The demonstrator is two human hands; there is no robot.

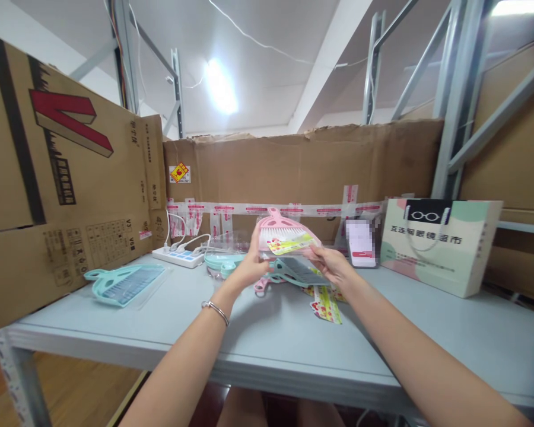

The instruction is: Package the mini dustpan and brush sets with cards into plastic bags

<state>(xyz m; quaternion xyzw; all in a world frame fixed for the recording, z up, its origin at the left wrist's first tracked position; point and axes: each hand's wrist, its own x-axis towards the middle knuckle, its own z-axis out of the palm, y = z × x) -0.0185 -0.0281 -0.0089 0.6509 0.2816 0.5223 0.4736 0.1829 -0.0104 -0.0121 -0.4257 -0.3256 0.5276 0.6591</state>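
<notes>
Between both hands is a pink brush and dustpan set (285, 224), raised above the table, with white bristles and a yellow-green printed label (290, 243) across its lower edge. My left hand (253, 261) is closed on its left side. At the label's right end, my right hand (331, 264) pinches the set's edge. Beneath the hands lie mint-green brush and dustpan sets (296, 273), a pink handle end (261, 286) and another printed label card (326, 305). The hands partly hide this pile.
A mint-green brush and dustpan set (127, 284) lies at left. Behind are a white power strip (178, 256) with plugged cables, a phone (361, 243) leaning upright and a paper bag (427, 249) at right. Large cardboard boxes (267, 166) wall the back and left.
</notes>
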